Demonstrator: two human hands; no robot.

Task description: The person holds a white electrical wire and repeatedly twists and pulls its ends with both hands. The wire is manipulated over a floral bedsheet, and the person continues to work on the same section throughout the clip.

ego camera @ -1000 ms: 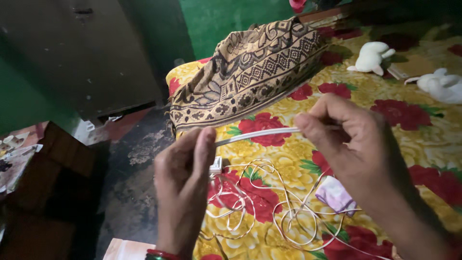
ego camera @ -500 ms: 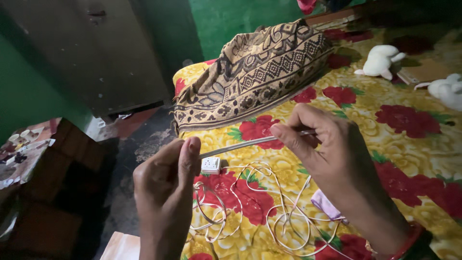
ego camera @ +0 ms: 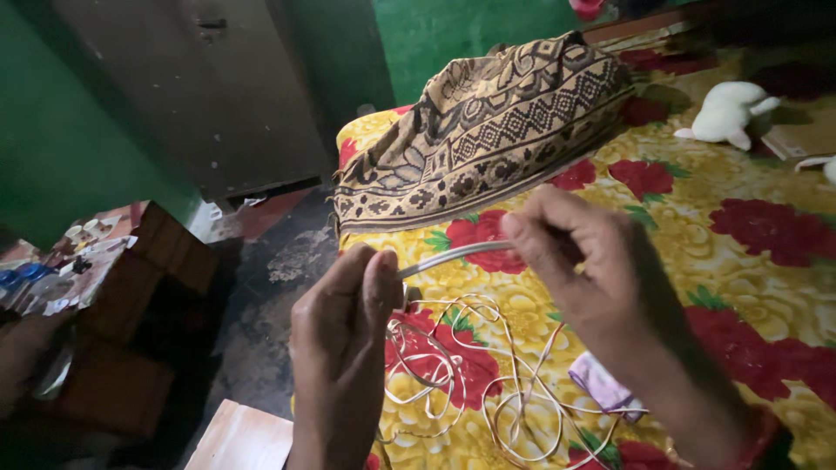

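My left hand and my right hand pinch the two ends of a short stretch of white cable, held taut between them above the bed. The remaining length of cable hangs down and lies in loose loops on the yellow bedsheet with red flowers. A small pale purple object rests on the sheet just under my right wrist.
A brown patterned cloth bundle lies at the head of the bed. White soft toys sit at the far right. A green wall and dark door stand behind. Brown boxes and small clutter lie at left; a wooden board is below.
Both hands have shifted slightly left and lower in view while keeping hold of the cable. The stretch between them looks a little shorter. The view has drifted to the left.
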